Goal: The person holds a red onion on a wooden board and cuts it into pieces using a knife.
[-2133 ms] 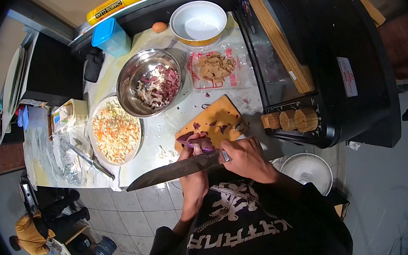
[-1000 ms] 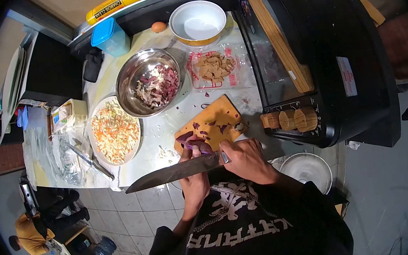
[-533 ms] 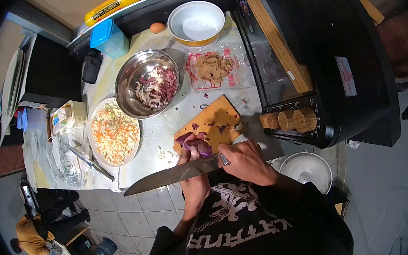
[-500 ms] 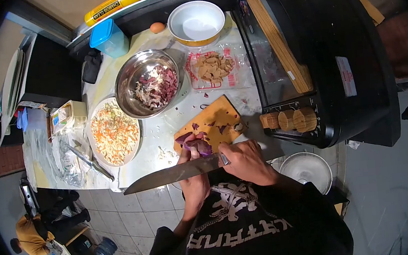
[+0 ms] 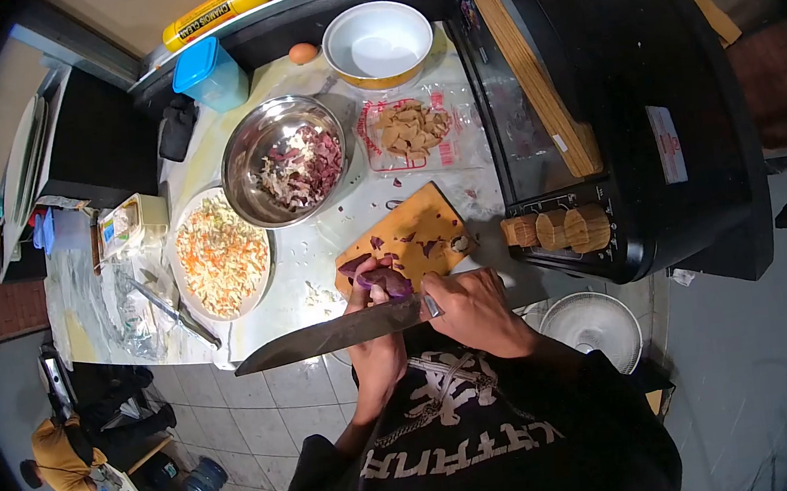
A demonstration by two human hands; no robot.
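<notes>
while fingers [image 5: 451, 289] grip knife [image 5: 326, 334], bottle [image 5: 220, 8] reads "chamois clean".

One long steel knife [image 5: 326, 334], one purple vegetable piece [image 5: 384, 280], one wooden cutting board [image 5: 420, 223]. Two bowls: a round steel bowl [image 5: 250, 153] and a white bowl with yellow rim [image 5: 380, 50]. One brown egg [image 5: 302, 53]. Three wooden knobs [image 5: 550, 229].

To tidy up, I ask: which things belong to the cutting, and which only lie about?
In use: left hand, purple vegetable, right hand, knife, board.
Lying about: egg, white bowl, blue tub, yellow bottle.
</notes>
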